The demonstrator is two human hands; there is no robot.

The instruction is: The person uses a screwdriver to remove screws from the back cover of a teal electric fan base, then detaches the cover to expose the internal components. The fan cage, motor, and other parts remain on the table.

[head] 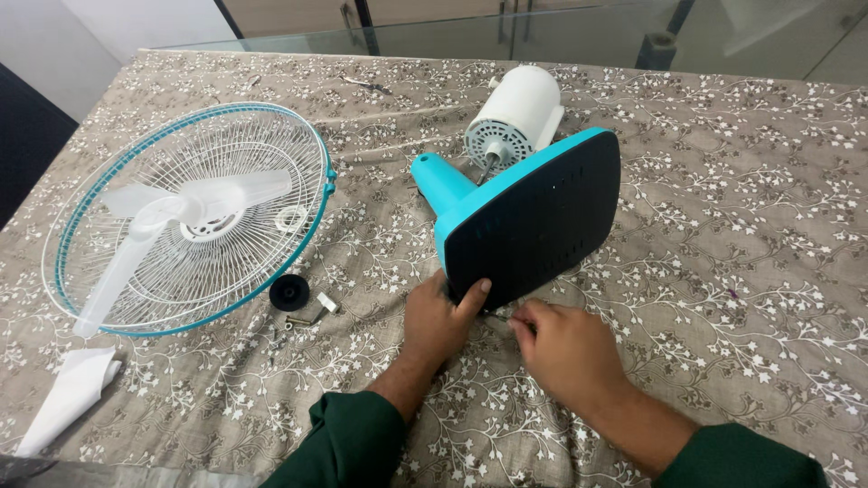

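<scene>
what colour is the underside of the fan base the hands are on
Black, with a teal rim, on the fan base; shown in the head view.

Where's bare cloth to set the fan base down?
Bare tablecloth lies right of the fan base, out to the far edge. It is crowded left of the left hand: black knob, small hardware, fan grille. The motor housing sits behind the base.

Floral-clothed table [723, 226], fan grille [185, 217], motor [515, 117], fan base [529, 217], black knob [289, 292]
</scene>
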